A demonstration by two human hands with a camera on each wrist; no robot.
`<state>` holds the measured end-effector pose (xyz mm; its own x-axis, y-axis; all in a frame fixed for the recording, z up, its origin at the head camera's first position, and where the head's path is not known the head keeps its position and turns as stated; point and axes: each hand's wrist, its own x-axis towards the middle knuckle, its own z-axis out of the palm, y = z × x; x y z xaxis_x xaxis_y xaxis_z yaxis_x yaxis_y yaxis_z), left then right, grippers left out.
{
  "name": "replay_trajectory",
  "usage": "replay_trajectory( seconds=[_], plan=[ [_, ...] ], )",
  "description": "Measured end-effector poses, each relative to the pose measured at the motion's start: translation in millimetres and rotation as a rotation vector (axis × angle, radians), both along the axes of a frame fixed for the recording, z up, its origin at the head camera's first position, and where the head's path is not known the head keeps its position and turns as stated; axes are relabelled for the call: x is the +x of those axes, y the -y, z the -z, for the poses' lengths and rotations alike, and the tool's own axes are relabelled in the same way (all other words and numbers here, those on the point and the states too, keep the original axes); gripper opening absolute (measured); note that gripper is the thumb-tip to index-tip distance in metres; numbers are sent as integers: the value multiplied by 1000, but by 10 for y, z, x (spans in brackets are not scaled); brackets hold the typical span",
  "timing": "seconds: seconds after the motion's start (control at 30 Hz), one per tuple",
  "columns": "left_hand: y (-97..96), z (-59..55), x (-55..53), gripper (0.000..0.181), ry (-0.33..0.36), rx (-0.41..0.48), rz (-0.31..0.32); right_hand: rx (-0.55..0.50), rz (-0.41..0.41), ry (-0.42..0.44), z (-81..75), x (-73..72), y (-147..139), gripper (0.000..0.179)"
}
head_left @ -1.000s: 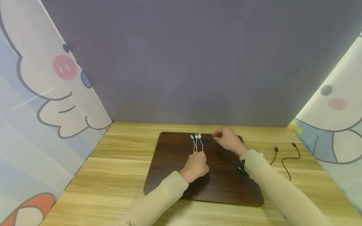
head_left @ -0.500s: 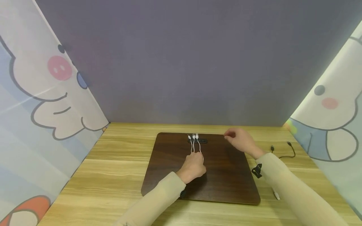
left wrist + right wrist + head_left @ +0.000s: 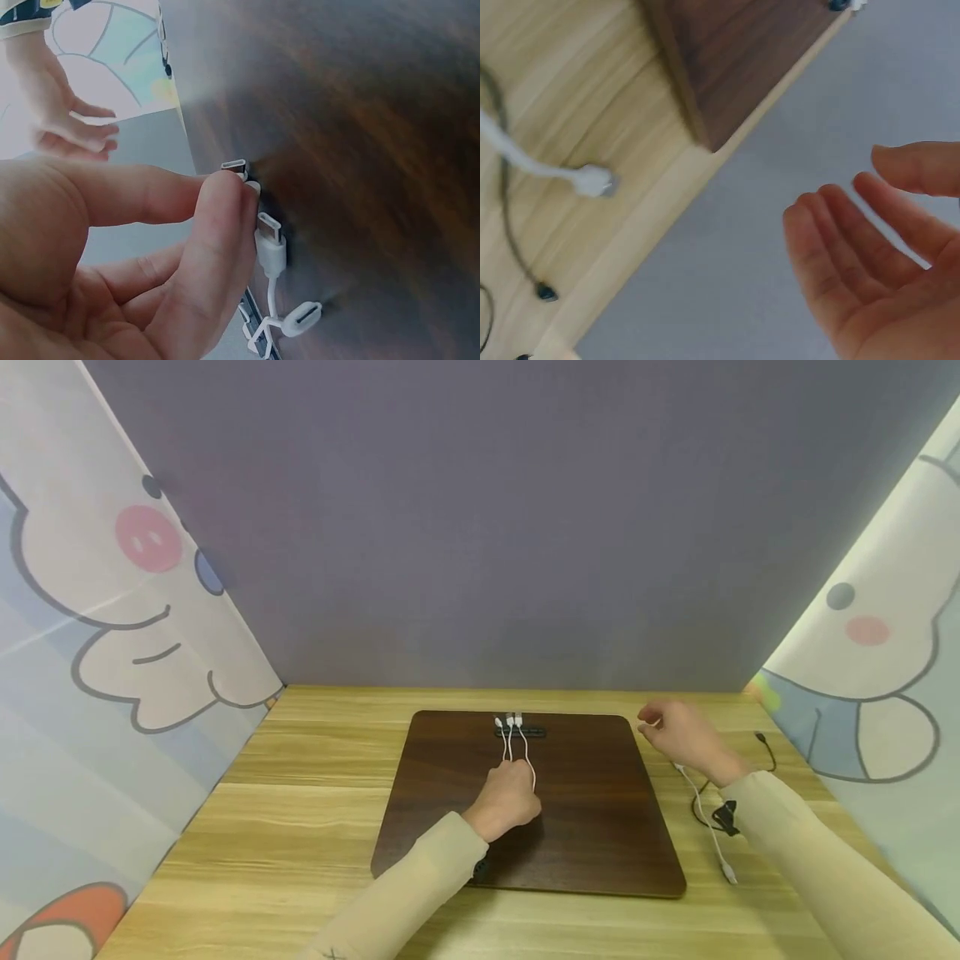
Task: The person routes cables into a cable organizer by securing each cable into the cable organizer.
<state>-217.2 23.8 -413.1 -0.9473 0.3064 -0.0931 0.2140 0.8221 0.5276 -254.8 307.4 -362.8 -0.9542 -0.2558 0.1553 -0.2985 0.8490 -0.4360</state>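
My left hand (image 3: 506, 797) is over the middle of a dark brown board (image 3: 600, 814). Its thumb and finger pinch a white charging cable's plug (image 3: 234, 166) in the left wrist view. Beside the fingertips are a second white plug (image 3: 271, 251) and a rounded one (image 3: 302, 319). Three white cables (image 3: 527, 752) run from the hand to a black cable holder (image 3: 536, 732) at the board's far edge. My right hand (image 3: 686, 742), fingers loosely bent and holding nothing, hovers past the board's far right corner. Below it lies another white cable (image 3: 711, 833).
A black cable (image 3: 763, 743) lies on the light wooden table (image 3: 300, 793) at the right; one black plug (image 3: 546, 291) shows in the right wrist view. A grey panel (image 3: 487, 527) stands behind the table, with printed cloth (image 3: 202, 668) at the left.
My right hand has moved right, from near the cable holder to beyond the board's right side. The left hand stays at the white cables. The head view has shifted slightly.
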Motion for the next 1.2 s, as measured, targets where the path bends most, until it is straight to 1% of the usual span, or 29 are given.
replay_trajectory(
  seconds=[0.1, 0.23, 0.33, 0.4, 0.47, 0.5, 0.67, 0.77, 0.97, 1.1, 1.2],
  plan=[
    [4, 1, -10, 26, -1, -10, 0, 58, 23, 26, 62, -15, -96, 27],
    [6, -6, -12, 26, -5, -16, -1, 85, 52, 118, 135, -35, -232, 33],
    [9, -14, -11, 26, -8, -18, -9, 100, 63, 175, 174, -50, -324, 34],
    [10, -22, -9, 25, -6, -18, -14, 116, 70, 197, 198, -59, -377, 28],
    [9, -30, -6, 24, -2, -15, -18, 128, 84, 220, 235, -74, -425, 19],
    [8, -34, -4, 24, 0, -16, -18, 134, 91, 234, 256, -79, -444, 18],
    [7, -37, -11, 24, 1, -12, -13, 120, 143, 311, 361, -90, -511, 38],
    [8, -38, -14, 24, -2, -15, -12, 109, 162, 338, 410, -86, -535, 37],
    [13, -49, -3, 24, -6, -21, -6, 86, 188, 353, 482, -103, -566, 33],
    [14, -47, 9, 25, 6, -8, -9, 55, 190, 367, 511, -107, -557, 37],
    [13, -45, 16, 25, 10, -1, -11, 38, 177, 374, 517, -102, -548, 40]
  ],
)
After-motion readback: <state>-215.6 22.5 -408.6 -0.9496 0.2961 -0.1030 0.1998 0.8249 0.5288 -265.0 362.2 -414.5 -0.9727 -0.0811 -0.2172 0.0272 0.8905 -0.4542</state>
